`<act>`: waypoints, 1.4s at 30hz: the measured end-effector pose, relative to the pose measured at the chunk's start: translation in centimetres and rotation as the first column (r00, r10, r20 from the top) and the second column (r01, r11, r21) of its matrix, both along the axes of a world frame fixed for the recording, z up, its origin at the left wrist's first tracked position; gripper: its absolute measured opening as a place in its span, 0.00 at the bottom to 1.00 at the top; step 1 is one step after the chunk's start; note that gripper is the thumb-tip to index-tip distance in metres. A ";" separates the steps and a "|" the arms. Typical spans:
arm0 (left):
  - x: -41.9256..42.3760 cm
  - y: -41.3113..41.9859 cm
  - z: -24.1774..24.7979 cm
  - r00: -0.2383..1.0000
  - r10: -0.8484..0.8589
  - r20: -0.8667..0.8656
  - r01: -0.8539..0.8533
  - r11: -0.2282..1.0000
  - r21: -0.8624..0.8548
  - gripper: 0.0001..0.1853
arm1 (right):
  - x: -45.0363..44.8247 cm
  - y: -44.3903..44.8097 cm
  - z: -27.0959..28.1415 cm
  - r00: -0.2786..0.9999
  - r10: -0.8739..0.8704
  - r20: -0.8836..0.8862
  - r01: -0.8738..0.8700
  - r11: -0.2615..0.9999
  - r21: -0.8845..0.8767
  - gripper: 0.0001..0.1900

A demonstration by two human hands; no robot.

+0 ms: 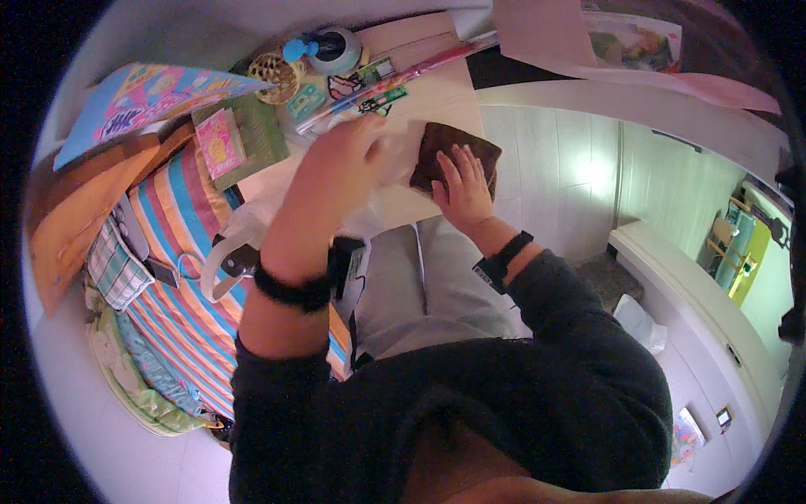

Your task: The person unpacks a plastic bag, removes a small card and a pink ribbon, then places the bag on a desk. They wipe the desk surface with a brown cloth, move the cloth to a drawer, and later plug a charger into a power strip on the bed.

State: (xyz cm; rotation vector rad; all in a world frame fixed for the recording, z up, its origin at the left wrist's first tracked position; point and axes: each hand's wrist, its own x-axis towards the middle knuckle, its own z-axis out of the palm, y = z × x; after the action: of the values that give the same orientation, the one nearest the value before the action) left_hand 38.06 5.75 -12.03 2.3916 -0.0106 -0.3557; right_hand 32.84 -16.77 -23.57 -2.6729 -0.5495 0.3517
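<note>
My right hand (465,188) lies with its fingers spread on a folded dark brown cloth (441,142) at the right edge of the light wooden desk (434,101). My left hand (362,148) is blurred and bent at the wrist above the desk, to the left of the cloth; its fingers are mostly hidden, so what it holds cannot be told. Just beyond it lies a long clear-wrapped item with a pink end (434,61), across small pixel-pattern pieces (345,87). Something clear or whitish, perhaps plastic, shows under and around my left forearm.
At the desk's back stand a round white pot (340,57) with a blue-topped item and a woven basket (275,77). To the left are a green book (264,135) with a pink packet (220,143), and a bed with a striped cover (182,208). A white strap loop (217,277) rises beside my left forearm.
</note>
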 end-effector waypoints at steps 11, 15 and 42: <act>13.1 -3.5 -17.3 0.936 -0.351 0.034 0.278 0.793 0.542 0.46 | 0.5 -0.3 -5.3 0.965 -0.084 -0.249 0.020 0.969 -0.248 0.47; 12.9 -3.7 -18.3 0.945 -0.326 -0.008 0.255 0.724 0.641 0.51 | 1.0 -0.5 -5.3 0.960 -0.071 -0.271 0.003 0.970 -0.242 0.48; 11.3 -4.9 -16.9 0.964 -0.262 -0.053 0.225 0.689 0.689 0.12 | 1.2 0.0 -4.9 0.937 -0.083 -0.340 -0.034 0.945 -0.325 0.49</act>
State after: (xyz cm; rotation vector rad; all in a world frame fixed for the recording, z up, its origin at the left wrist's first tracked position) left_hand 49.40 0.80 -28.90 3.1658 -0.2700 -0.4896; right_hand 34.07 -16.77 -28.44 -2.8240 -0.3714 0.9658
